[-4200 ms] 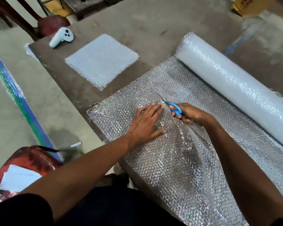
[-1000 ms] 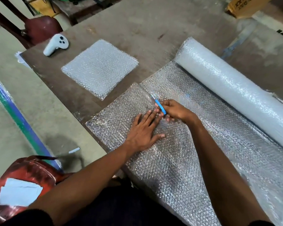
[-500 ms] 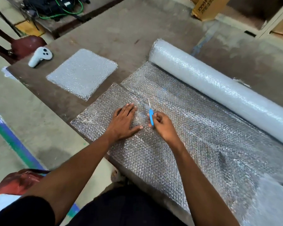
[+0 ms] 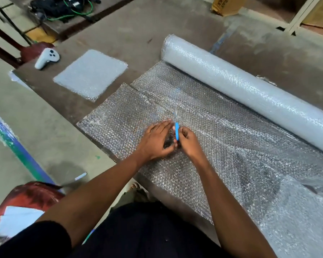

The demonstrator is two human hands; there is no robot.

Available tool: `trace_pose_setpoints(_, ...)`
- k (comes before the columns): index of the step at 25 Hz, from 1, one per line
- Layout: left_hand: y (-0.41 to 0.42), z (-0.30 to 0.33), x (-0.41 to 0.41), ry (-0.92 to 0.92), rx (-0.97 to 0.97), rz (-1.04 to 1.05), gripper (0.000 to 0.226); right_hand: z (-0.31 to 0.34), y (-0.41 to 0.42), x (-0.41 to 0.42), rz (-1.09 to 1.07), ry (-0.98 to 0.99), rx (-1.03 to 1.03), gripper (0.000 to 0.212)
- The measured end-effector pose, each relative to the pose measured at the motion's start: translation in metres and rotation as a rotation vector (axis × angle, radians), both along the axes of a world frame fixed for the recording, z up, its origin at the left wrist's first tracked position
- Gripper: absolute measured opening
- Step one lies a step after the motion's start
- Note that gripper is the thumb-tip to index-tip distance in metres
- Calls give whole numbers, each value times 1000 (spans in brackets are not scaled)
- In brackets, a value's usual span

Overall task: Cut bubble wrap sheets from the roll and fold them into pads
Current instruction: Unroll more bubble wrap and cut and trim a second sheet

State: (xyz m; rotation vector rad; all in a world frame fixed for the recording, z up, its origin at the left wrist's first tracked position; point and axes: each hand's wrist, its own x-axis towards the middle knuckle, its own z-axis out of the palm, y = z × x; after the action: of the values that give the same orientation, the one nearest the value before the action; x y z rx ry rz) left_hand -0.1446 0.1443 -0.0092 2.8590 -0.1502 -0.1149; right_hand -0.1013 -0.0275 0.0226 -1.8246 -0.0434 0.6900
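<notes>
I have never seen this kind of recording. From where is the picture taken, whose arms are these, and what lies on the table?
No machine here: a person's bare arms, filmed by a camera worn on the head, looking down. On the brown wooden table lie a big roll of clear bubble wrap, its unrolled sheet, a folded bubble wrap pad and a white handheld controller. The right hand grips blue-handled scissors; the left hand rests on the sheet.
</notes>
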Motion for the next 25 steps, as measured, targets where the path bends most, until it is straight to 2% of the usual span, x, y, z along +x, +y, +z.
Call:
trace_pose_setpoints(5, -41, 5, -20, -17, -123, -48, 85, 7, -20, -33, -10, -104, -77, 19)
trace_pose_setpoints(8, -52, 6, -29, 10, -221, -68, 84, 16, -27, -55, -77, -78, -25, 33)
trace_pose_setpoints(13, -78, 6, -49, 114, -363, -209, 92, 12, -51, -93, -402, -17, 59, 43)
trace_pose_setpoints(16, -97, 4, -68, 126, -428, -302, 80, 6, -67, -130, -585, -7, 119, 44)
trace_pose_setpoints(20, -123, -6, -101, 164, -543, -429, 69, 10, -95, -189, -722, 35, 155, 24)
trace_pose_setpoints(23, -144, -4, -134, 251, -516, -481, 51, 6, -116, -233, -771, 31, 155, 23)
trace_pose_setpoints(25, -157, -4, -154, 266, -515, -518, 47, 1, -130, -258, -794, 20, 147, 25)
